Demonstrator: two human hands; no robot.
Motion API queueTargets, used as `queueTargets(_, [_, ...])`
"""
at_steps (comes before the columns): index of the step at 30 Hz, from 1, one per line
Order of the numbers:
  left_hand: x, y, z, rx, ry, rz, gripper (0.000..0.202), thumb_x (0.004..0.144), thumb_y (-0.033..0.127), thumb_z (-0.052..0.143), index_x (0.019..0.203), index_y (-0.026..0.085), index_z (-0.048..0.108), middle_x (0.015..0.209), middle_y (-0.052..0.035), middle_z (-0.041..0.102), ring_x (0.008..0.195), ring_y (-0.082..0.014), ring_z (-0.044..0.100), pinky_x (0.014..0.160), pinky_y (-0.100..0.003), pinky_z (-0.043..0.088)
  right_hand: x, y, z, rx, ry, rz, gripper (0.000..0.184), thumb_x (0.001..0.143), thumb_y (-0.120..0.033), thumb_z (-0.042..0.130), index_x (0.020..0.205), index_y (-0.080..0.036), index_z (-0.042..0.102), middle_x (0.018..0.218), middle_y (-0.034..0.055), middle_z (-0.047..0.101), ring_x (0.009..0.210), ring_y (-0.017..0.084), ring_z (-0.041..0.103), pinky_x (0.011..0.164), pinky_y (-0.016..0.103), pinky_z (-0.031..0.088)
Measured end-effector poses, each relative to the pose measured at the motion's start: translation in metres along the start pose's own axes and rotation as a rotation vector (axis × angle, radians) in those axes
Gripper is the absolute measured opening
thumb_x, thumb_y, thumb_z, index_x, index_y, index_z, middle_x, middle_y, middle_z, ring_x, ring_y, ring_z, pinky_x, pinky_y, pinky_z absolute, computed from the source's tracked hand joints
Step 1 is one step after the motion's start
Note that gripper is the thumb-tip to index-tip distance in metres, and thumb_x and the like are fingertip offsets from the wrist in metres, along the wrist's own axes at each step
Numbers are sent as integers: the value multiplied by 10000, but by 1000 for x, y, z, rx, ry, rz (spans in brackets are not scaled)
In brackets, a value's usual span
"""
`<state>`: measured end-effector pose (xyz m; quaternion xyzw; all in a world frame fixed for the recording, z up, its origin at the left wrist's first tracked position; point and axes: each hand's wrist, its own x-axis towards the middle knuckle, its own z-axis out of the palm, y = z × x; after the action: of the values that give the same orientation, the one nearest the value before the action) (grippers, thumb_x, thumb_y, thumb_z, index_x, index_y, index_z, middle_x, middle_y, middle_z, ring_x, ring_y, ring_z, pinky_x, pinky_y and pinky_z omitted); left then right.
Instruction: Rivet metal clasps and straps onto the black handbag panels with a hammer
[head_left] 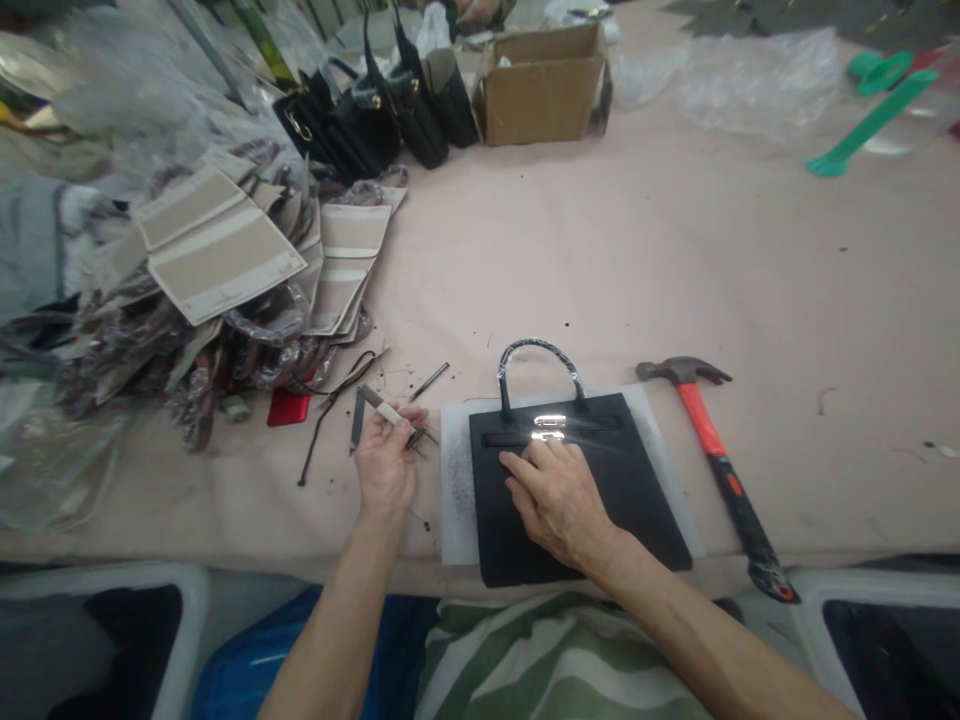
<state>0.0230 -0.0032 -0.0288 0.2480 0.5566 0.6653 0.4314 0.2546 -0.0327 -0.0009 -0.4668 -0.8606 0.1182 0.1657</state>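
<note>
A black handbag panel [592, 490] with a plastic-wrapped top handle [536, 345] lies on a white sheet [457, 490] in front of me. My right hand [559, 495] rests on the panel, its thumb and index finger apart and its other fingertips at the shiny metal clasp [549, 422]. To the left of the bag, my left hand [386, 465] is closed around a small tool with a pale handle [384, 408]. Thin dark tips poke out by the fingers; the tool's exact kind is unclear.
A claw hammer [709, 425] lies right of the bag. Scissors [345, 380], a thin metal rod [429, 382] and a red piece [289, 407] lie left. Beyond are piled beige panels [225, 250] with wrapped handles, several black handbags [412, 110], a cardboard box [540, 95] and a green plastic piece [870, 125].
</note>
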Motion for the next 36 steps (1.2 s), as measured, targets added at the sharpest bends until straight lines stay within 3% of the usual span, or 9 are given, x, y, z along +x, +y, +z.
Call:
queueTargets(4, [-5, -8, -4, 155, 31, 137, 311, 748, 320, 772, 969, 179, 606, 935, -48, 744, 892, -183, 729, 961, -408, 551, 1, 2, 1, 47, 17, 6, 235, 958, -239, 504, 1131, -202, 659, 906, 70, 615, 846, 220, 480, 727, 374, 289])
queueTargets(10, [-6, -5, -9, 277, -50, 168, 232, 817, 303, 716, 985, 157, 648, 946, -70, 752, 913, -181, 721, 917, -346, 560, 2, 4, 3, 55, 31, 5, 236, 951, -239, 509, 1118, -201, 672, 889, 69, 613, 831, 221, 476, 713, 370, 283])
queueTargets(16, [-13, -3, -26, 460, -35, 233, 343, 844, 334, 701, 1124, 151, 624, 1017, -107, 757, 939, -207, 731, 888, -378, 589, 2, 3, 3, 59, 30, 9, 227, 953, -238, 522, 1121, -191, 667, 896, 70, 611, 837, 218, 459, 721, 365, 270])
queueTargets(21, [-19, -10, -43, 671, -29, 371, 352, 855, 335, 694, 1153, 153, 649, 1107, -122, 731, 1043, -229, 705, 988, -425, 555, 0, 2, 3, 54, 18, 8, 232, 955, -236, 520, 1133, -190, 661, 897, 66, 598, 852, 217, 456, 735, 373, 262])
queueTargets(28, [-16, -12, -35, 690, -99, 417, 247, 894, 314, 628, 1082, 163, 682, 1106, -95, 722, 1078, -221, 676, 1026, -405, 517, 2, 0, -1, 102, -1, -11, 224, 922, -197, 542, 1113, -201, 657, 941, 59, 591, 886, 211, 456, 762, 367, 268])
queueTargets(36, [-9, -14, -42, 638, -150, 377, 230, 880, 303, 655, 1052, 153, 683, 1144, -112, 718, 1099, -227, 677, 1043, -428, 515, 5, 0, -1, 138, -21, 24, 235, 915, -200, 557, 1130, -217, 649, 939, 50, 580, 877, 207, 454, 758, 367, 258])
